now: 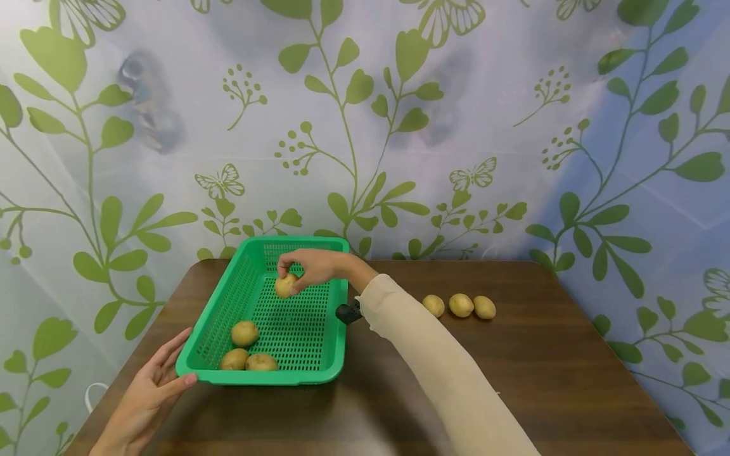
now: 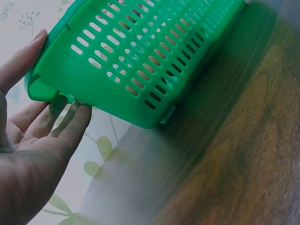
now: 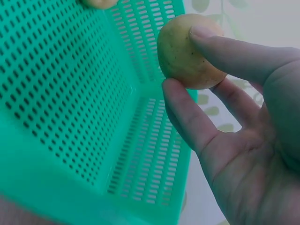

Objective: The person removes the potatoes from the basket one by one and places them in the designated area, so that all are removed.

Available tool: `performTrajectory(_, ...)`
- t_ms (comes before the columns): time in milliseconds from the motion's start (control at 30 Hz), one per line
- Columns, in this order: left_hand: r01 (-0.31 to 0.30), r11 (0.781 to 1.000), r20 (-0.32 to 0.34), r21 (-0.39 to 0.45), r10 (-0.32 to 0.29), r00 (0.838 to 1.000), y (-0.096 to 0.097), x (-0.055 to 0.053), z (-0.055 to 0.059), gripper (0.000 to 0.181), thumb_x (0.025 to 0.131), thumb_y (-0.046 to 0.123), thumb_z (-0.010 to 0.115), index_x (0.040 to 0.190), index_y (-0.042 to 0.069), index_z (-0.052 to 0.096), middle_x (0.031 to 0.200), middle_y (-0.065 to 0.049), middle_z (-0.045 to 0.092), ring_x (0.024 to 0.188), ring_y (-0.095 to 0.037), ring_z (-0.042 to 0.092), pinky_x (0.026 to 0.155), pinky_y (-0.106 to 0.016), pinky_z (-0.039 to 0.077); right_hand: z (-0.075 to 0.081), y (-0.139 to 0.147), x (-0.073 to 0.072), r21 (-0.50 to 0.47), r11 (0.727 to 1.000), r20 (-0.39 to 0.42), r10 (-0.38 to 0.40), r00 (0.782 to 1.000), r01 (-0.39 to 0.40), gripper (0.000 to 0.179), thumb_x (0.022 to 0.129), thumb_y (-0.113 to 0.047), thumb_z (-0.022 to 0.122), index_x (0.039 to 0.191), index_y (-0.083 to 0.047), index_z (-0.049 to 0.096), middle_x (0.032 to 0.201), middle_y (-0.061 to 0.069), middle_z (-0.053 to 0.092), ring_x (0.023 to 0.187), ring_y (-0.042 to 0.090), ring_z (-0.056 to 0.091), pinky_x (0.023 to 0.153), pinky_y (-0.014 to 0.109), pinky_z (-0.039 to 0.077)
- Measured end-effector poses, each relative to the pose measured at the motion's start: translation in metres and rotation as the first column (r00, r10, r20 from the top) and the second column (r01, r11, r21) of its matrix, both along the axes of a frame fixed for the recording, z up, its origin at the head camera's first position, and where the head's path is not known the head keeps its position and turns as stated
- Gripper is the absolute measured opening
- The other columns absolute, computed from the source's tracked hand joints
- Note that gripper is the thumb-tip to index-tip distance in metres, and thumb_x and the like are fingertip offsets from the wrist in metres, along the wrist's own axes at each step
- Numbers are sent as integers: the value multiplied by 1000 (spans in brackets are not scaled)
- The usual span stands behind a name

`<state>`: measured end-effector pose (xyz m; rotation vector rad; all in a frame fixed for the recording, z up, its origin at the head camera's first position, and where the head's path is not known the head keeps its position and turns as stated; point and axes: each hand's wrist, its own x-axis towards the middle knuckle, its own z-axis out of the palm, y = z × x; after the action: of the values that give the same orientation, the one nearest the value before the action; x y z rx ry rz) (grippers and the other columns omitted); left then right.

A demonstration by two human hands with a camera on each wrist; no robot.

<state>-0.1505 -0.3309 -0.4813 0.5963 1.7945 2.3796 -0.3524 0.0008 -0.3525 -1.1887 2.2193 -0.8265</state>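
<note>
Pinching a potato [image 1: 284,286] between thumb and fingertips, the right hand [image 1: 312,265] holds it over the far half of a green basket [image 1: 256,378], and the right wrist view shows it apart from the slotted floor. The grip is narrow, closed to the potato's width, probably because fingertips alone suit something so small and round. The left hand [image 1: 149,389] clasps the near left corner, thumb on the rim and fingers beneath it, likely to steady the basket. Three potatoes inside [image 1: 244,334] sit together in that same corner (perhaps a slight tilt gathers them there, though I cannot tell). Three more potatoes [image 1: 461,305] lie in a short row on the table to the right, seemingly placed within the right arm's reach. The table [image 1: 542,380] is dark brown with a wood grain, softly reflecting light. Behind it hangs a pale sheet [image 1: 399,152] printed with green leaves and butterflies, rippled in places and bluish toward the right.
</note>
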Motion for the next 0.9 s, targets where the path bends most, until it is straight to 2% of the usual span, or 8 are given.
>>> performTrajectory(100, 7, 1000, 3, 10, -7, 1000, -1, 0, 0, 73, 101, -20, 43, 164, 11, 26, 157, 3, 45, 130, -16, 57, 102, -29, 51, 3, 9, 0, -13, 1000, 4, -13, 1000, 13, 24, 95, -7, 77, 110, -11, 57, 120, 1, 55, 110, 21, 49, 87, 26, 50)
performTrajectory(233, 13, 1000, 4, 18, -13, 1000, 0, 0, 1, 72, 101, -21, 43, 164, 10, 25, 157, 2, 45, 130, -17, 57, 102, -29, 51, 6, 19, 1, -26, 999, -31, -19, 999, 18, 26, 95, -3, 76, 111, -9, 55, 126, 3, 53, 121, 22, 49, 95, 24, 51)
performTrajectory(367, 13, 1000, 1, 12, -13, 1000, 0, -1, 0, 73, 101, -20, 44, 164, 10, 23, 156, 2, 46, 131, -16, 57, 102, -29, 51, 8, 27, 1, -29, 1000, -74, -4, 997, 2, 28, 95, -3, 75, 111, -8, 54, 127, 6, 52, 122, 22, 50, 96, 25, 51)
performTrajectory(600, 19, 1000, -8, 20, -19, 1000, -2, 0, 0, 73, 101, -21, 43, 164, 10, 24, 157, 1, 45, 132, -17, 56, 102, -29, 51, 15, 36, 5, -46, 999, -53, 4, 999, -6, 27, 95, -3, 75, 112, -7, 54, 121, 7, 52, 116, 22, 50, 99, 25, 50)
performTrajectory(900, 14, 1000, -1, 0, -14, 1000, -3, 0, 0, 73, 102, -19, 43, 165, 11, 22, 157, 2, 44, 132, -17, 55, 103, -29, 50, 11, 48, 3, -73, 997, -31, -12, 999, 9, 27, 95, -1, 75, 112, -7, 54, 127, 6, 51, 122, 22, 50, 99, 26, 51)
